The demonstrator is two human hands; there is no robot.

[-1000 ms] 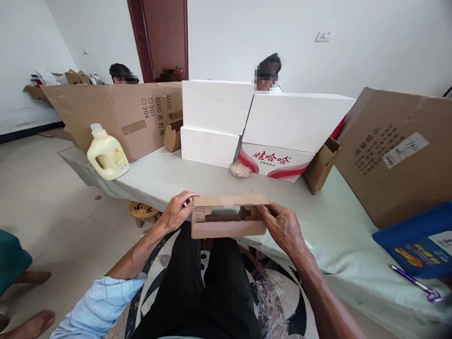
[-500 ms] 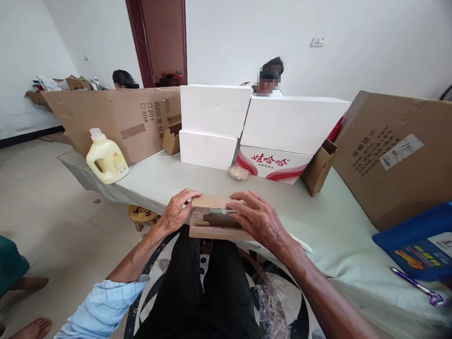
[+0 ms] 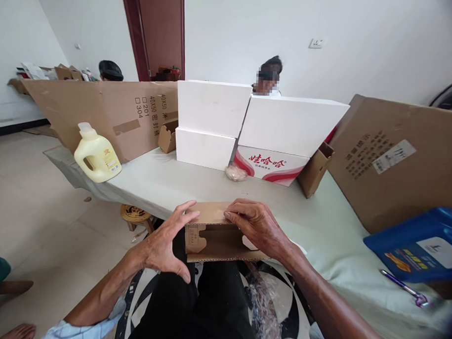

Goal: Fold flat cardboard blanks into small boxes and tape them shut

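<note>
Cardboard box (image 3: pixel 216 238) is sitting at the near edge of the worktop (image 3: pixel 162 182), partly over the person's lap, with its front face showing a cut-out opening. Left hand (image 3: pixel 164 246) is spreading wide and flat against the box's left end, thumb lying on the top flap; right hand (image 3: pixel 259 227) is curling over that flap and gripping the box's right part. Risk, as I judge it: uneven pressing could be creasing the flap crooked or buckling the thin wall, and, hanging off the edge, the box could be slipping down onto the lap.
</note>
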